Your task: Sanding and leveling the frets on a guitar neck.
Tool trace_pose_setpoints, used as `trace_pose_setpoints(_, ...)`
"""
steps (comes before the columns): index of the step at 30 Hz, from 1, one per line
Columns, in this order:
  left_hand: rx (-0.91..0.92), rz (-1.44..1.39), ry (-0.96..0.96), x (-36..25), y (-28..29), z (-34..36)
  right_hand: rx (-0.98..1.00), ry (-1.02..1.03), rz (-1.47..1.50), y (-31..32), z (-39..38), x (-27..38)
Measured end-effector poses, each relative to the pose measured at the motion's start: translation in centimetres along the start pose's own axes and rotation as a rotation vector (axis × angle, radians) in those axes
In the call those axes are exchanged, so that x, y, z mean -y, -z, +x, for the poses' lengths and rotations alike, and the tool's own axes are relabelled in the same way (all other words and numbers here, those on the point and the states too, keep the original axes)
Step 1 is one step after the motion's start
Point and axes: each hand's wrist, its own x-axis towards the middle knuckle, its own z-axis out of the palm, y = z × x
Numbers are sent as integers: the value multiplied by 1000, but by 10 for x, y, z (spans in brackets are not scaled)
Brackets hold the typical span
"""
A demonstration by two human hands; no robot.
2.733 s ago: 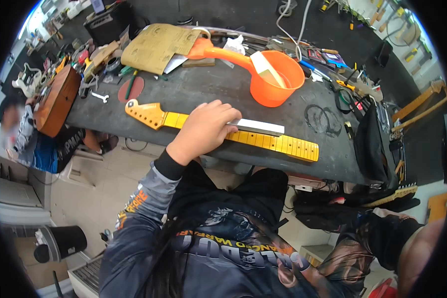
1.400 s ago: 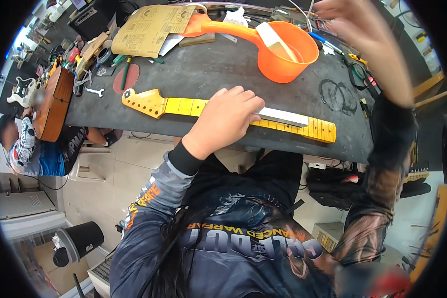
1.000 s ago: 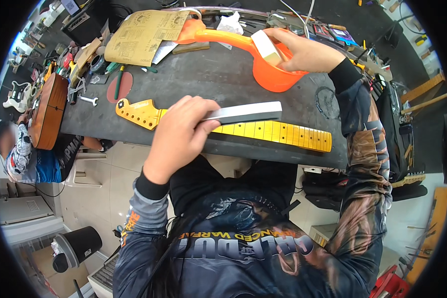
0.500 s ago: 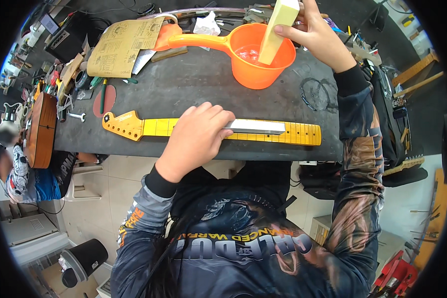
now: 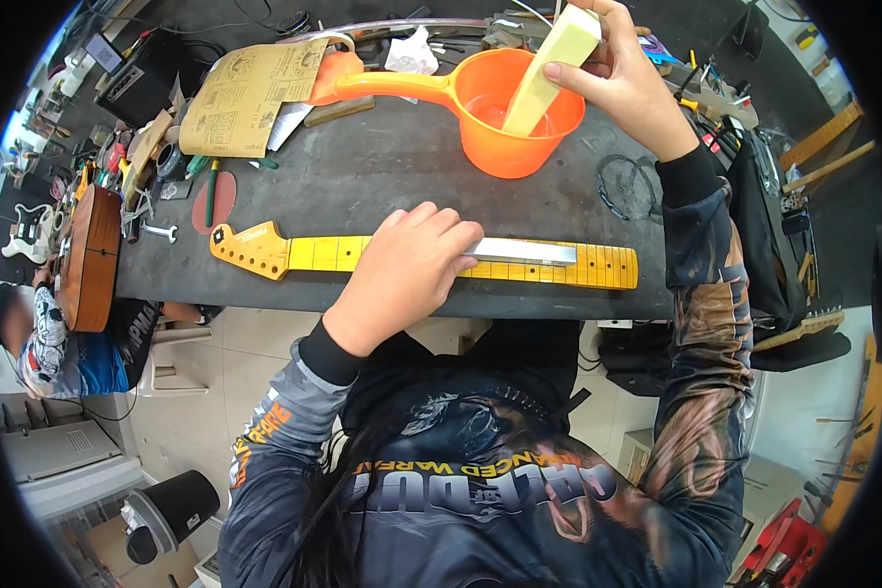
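A guitar neck with a yellow fretboard lies across the dark bench, headstock to the left. My left hand is closed round a straight metal bar that rests lengthwise along the fretboard; its left end is hidden under my fingers. At the back, my right hand grips the upper part of a pale yellow rectangular block. The block slants down into an orange dipper with a long handle, its lower end inside the bowl.
A brown sandpaper sheet lies back left, near a green-handled tool and a wrench. Black coiled wire sits to the right. Far left, another person is beside an acoustic guitar body.
My left hand and the metal bar have shifted slightly right along the neck. The block has moved a little within the dipper, still in my right hand. The view has shifted slightly.
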Motion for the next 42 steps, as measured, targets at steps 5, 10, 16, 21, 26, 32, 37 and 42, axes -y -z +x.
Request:
trace_pose_setpoints(5,-68,-125,-57,8,30,34,-44,18,27,5,-8,-6)
trace_pose_setpoints(10,-134,-296,-24,51,43,148,-83,80,119,9,-7,-12)
trace_pose_setpoints(16,254,-438,-55,77,38,220,-93,237,-102,12,8,-13)
trace_pose_setpoints(21,219,-450,-33,92,25,231,-44,260,-30,10,18,-19)
trace_pose_setpoints(26,239,-447,13,92,22,233,-76,276,-27,6,18,-28)
trace_pose_setpoints(32,217,-439,26,88,24,228,-128,337,-127,2,19,-28)
trace_pose_setpoints(37,181,-399,3,90,21,229,-152,334,-186,-1,16,-21)
trace_pose_setpoints(42,80,-399,-81,98,13,229,-163,333,-206,-4,16,-19)
